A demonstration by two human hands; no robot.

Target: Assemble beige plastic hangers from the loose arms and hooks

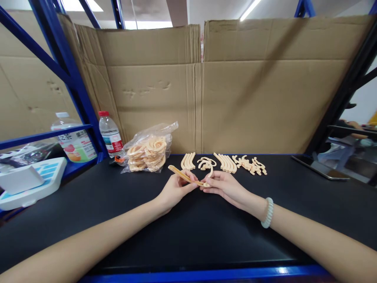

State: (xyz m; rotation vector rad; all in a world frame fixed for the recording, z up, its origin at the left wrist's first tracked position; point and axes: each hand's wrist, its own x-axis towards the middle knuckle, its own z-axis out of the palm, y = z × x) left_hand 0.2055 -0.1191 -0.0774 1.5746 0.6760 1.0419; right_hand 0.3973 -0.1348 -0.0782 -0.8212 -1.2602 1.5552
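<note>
Both hands pinched one thin strip (185, 176): left hand (176, 188) mid-length, right hand (224, 185) at curved end. We judged over-bending could snap it; a slip would scatter nearby rows (226, 162).

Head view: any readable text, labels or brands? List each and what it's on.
"茶": large bottle behind the blue shelf rail, label partly hidden; the characters beside it are too blurred to read.
Small bottle with the red cap: red and white label, print too small to read.
White and blue device at far left: no legible marks.
Plastic bag of beige parts, cardboard wall, beige strip held by both hands: no text visible.
</note>
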